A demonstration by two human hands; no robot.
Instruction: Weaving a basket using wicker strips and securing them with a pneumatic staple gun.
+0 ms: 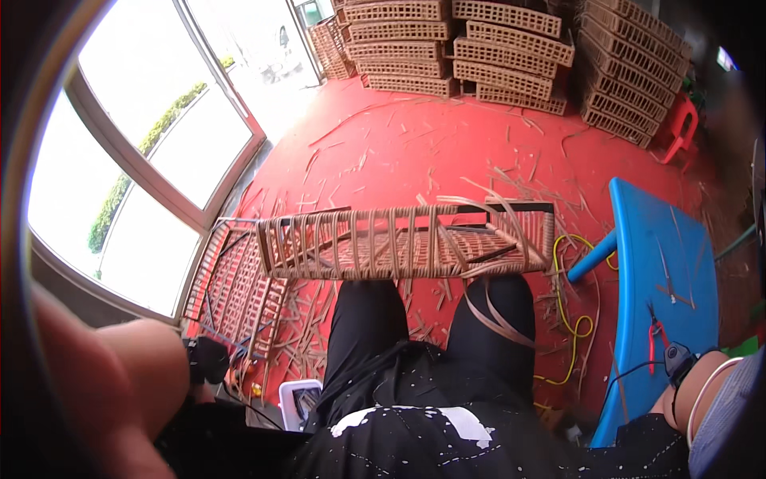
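A long, half-woven rattan basket [399, 239] on a dark metal frame lies across my knees, which are in black trousers. Loose rattan strips [495, 315] hang from its right end over my right knee. My left hand [148, 359] is a blurred shape at the lower left, close to the camera and away from the basket, beside a black object [207, 359]. My right hand [678, 399] rests at the lower right by the blue table [662, 263], with a small black device [678, 358] at the wrist. The fingers of both hands are hidden.
A second woven panel [231, 279] leans below the window [144, 160] on the left. Red-handled pliers [656, 335] lie on the blue table. A yellow cord [570, 319] and rattan scraps litter the red floor. Stacks of woven trays [479, 48] and a red chair [682, 128] stand at the back.
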